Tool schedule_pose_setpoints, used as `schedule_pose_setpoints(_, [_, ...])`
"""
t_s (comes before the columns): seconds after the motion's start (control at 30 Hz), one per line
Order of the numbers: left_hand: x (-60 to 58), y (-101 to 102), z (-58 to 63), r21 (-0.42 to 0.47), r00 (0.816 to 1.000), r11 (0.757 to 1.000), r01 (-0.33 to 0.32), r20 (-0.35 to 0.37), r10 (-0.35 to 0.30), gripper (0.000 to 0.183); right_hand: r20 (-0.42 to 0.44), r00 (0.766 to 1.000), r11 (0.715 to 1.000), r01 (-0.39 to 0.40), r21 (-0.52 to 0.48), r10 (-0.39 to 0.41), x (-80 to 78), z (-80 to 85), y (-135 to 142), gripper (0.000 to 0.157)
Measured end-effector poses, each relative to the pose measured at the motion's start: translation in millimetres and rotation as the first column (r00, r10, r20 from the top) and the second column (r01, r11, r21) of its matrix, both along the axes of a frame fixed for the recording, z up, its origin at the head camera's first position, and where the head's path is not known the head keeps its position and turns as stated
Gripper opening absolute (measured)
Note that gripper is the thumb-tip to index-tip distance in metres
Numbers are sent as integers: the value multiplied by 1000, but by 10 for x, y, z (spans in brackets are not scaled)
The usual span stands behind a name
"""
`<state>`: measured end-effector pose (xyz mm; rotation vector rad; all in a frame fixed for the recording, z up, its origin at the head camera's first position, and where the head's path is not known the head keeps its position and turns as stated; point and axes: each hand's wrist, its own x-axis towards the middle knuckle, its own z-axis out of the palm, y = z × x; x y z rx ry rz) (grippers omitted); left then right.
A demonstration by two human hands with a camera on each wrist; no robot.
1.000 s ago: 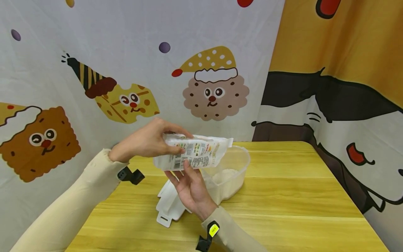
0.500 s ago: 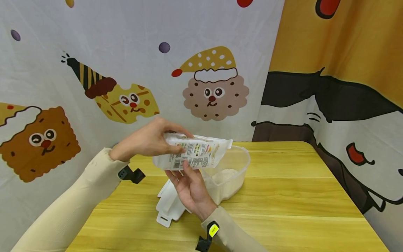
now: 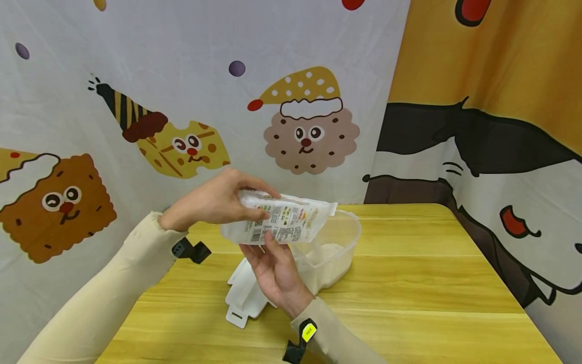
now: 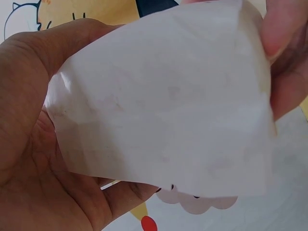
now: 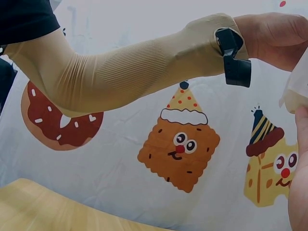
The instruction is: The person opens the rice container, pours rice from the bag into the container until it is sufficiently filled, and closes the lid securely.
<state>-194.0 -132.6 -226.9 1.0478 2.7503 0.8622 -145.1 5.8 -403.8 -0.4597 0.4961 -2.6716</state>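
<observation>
A white printed bag hangs tilted over a clear plastic container, its right end lower and near the container's opening. White grains lie inside the container. My left hand grips the bag's left end from above, thumb across the printed side. From below, my right hand holds the bag's lower edge, thumb in front and other fingers behind. The left wrist view shows the bag's plain side between both hands. In the right wrist view only a corner of the bag appears.
A white plastic lid with a slotted tab lies left of the container, partly behind my right hand. Both stand on a wooden table. A cartoon-printed curtain hangs right behind the table.
My left hand and the bag's left end have risen very slightly. The right hand, container and lid look the same.
</observation>
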Motion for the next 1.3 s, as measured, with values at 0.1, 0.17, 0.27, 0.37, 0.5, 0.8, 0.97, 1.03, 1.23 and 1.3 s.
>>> schedule_pose_setpoints(0.1, [1, 1, 3, -1, 1000, 1000, -1, -2, 1, 31, -2, 1000, 1000, 5, 1, -5, 0, 4, 1, 43])
schedule_pose_setpoints(0.17, [1, 6, 2, -2, 1000, 1000, -1, -6, 1, 30, -3, 1000, 1000, 8, 4, -8, 0, 5, 2, 43])
schedule_pose_setpoints(0.27, [2, 10, -4, 2, 1000, 1000, -6, -8, 6, 29, 1, 1000, 1000, 10, 8, -10, 2, 7, 4, 43])
schedule_pose_setpoints(0.37, [3, 8, -11, 16, 1000, 1000, -13, -6, 13, 30, 5, 1000, 1000, 11, 10, -11, 6, 12, 5, 44])
schedule_pose_setpoints(0.5, [3, -13, -26, 32, 1000, 999, -29, -11, 29, 36, 14, 1000, 1000, 20, 12, -20, 10, 20, 5, 42])
schedule_pose_setpoints(0.8, [38, -101, -95, 112, 996, 990, -85, -17, 88, 66, 16, 999, 999, 44, -3, -44, -5, 28, 18, 38])
schedule_pose_setpoints(0.97, [69, -150, -195, 214, 993, 971, -108, 59, 98, 76, 15, 998, 998, 56, -5, -56, -10, 25, 35, 35])
schedule_pose_setpoints(1.03, [79, -171, -256, 256, 992, 960, -115, 81, 97, 78, 17, 998, 998, 61, -6, -61, -12, 24, 41, 34])
schedule_pose_setpoints(1.23, [141, -234, -451, 337, 991, 933, -128, 86, 105, 77, 36, 997, 998, 67, -4, -67, -17, 23, 64, 32])
schedule_pose_setpoints(1.3, [159, -237, -496, 365, 989, 920, -142, 86, 119, 75, 40, 997, 998, 67, 2, -67, -19, 21, 75, 33])
